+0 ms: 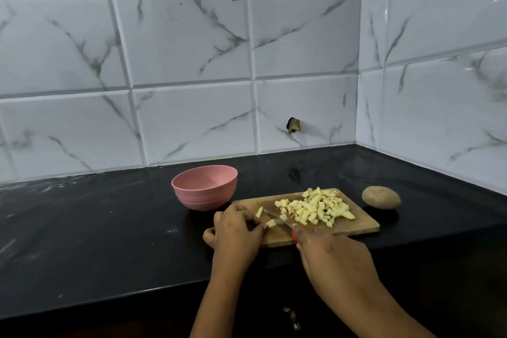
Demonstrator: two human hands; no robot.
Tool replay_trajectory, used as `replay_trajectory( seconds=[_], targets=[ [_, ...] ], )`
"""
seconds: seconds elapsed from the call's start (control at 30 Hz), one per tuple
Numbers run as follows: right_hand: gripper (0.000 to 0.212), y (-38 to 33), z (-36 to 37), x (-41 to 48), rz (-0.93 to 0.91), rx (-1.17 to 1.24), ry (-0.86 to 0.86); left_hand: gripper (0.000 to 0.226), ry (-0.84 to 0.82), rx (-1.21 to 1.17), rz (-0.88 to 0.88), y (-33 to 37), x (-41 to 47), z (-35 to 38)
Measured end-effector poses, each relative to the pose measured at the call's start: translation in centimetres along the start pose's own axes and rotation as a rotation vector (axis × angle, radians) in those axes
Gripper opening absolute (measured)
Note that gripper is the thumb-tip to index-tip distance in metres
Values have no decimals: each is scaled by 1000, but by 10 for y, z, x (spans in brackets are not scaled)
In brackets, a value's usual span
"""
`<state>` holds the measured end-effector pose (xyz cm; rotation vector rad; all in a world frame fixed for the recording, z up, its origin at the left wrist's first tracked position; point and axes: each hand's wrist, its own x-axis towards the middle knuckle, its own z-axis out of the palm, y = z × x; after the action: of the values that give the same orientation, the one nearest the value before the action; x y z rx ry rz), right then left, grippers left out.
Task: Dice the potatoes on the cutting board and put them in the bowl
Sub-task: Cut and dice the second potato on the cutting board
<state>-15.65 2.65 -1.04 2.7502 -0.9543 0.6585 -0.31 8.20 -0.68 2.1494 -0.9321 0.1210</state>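
Left hand (236, 230) curls its fingers onto a small potato piece (271, 223) at the near-left part of the cutting board (362, 223). Right hand (329, 255) grips the knife (278, 220), blade right beside that piece. Diced potato (315, 208) is heaped mid-board. The pink bowl (204, 186) stands just left of the board on the black desk (82, 228), and a whole potato (381, 197) lies to the right.

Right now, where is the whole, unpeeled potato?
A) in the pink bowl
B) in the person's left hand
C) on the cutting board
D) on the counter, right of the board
D: the whole potato lies on the black counter, just off the right end of the cutting board, apart from the diced pile.
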Motion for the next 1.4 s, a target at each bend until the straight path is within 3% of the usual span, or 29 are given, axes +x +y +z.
replay_trajectory(
  seconds=[0.13,0.37,0.57,0.87,1.07,1.4],
  targets=[
    [67,-3,-1,7,0,-84,-30,7,-3,-10,-4,1,-1,-2],
    [57,-2,-2,-13,17,29,43,9,37,2,-15,-2,-1,-1],
    [66,-20,-7,-5,-60,-8,-91,10,27,-8,-14,-2,0,-1],
    [59,-13,-1,-7,57,8,17,8,16,-11,3,-2,-3,-4],
    [61,-15,-10,-19,16,105,-28,11,44,-18,-16,-5,-1,-2],
    [58,-5,-9,-24,-4,50,-14,11,25,-8,-24,-4,0,-3]
  ],
)
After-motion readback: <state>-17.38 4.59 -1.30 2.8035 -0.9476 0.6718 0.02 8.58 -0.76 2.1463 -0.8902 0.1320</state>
